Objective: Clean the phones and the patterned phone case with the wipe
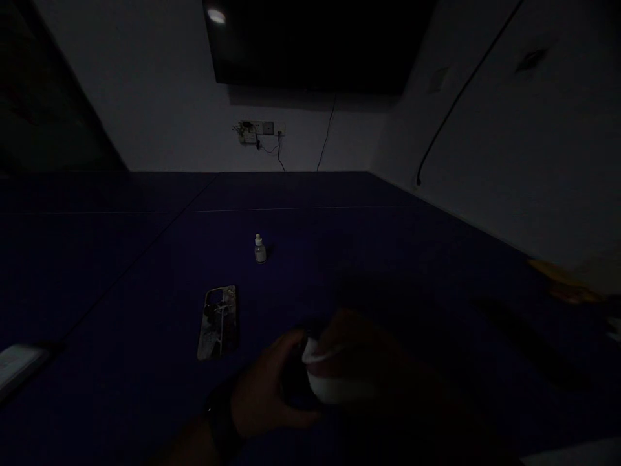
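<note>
The scene is very dim. At the lower centre, my left hand (264,391), with a dark band on its wrist, curves its thumb and fingers around a dark object (295,382) whose kind I cannot make out. Against that object, my right hand (349,343) grips a folded white cloth (334,388); this hand is blurred and mostly in shadow. To the left of my hands a patterned phone case (218,323) lies flat, its camera cutout at the far end. Farther off, a small dropper bottle (261,251) with a white cap stands upright.
A dark blue surface (145,278) reaches back to the wall. At the left edge lies a white box-like thing (19,366). Something yellow (565,281) lies by the right wall. Behind are wall sockets (264,128) with cables and a large dark screen (315,45).
</note>
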Tool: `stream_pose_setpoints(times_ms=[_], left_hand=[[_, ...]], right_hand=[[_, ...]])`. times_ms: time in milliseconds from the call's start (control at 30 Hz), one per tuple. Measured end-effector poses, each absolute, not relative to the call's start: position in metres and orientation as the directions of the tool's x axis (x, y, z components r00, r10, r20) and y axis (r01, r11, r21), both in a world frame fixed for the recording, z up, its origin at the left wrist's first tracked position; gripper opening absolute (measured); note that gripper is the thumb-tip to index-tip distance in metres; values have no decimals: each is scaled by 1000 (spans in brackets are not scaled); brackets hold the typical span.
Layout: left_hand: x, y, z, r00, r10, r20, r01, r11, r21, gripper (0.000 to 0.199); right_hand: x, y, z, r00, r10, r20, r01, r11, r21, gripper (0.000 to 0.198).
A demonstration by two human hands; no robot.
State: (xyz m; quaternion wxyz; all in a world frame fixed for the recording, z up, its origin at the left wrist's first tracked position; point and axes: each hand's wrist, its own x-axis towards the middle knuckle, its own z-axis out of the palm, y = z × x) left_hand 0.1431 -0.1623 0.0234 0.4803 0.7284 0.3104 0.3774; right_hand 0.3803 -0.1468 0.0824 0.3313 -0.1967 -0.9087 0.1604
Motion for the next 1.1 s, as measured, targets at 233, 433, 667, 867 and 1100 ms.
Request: stream_pose_setpoints(times_ms=[233, 433, 667, 867, 1100], left_hand=[[145, -161, 33, 558, 793, 244, 62, -333, 941, 89], [144, -164, 29, 534, 815, 224, 147, -350, 925, 91], [144, -165, 30, 546, 821, 169, 139, -288, 948, 87], [147, -164, 36, 548, 805, 225, 80, -318, 945, 89], [146, -164, 30, 536, 822, 193, 102, -289, 952, 87]], right_hand=[[367, -129, 85, -597, 498, 629, 327, 867, -376, 37], [382, -137, 92, -704, 382, 598, 160, 907, -390, 42], [382, -150, 93, -737, 420, 529, 159, 869, -468, 34], [366, -136, 93, -586, 531, 612, 303, 844, -442, 38], [375, -142, 92, -641, 448, 623, 143, 868, -476, 43]])
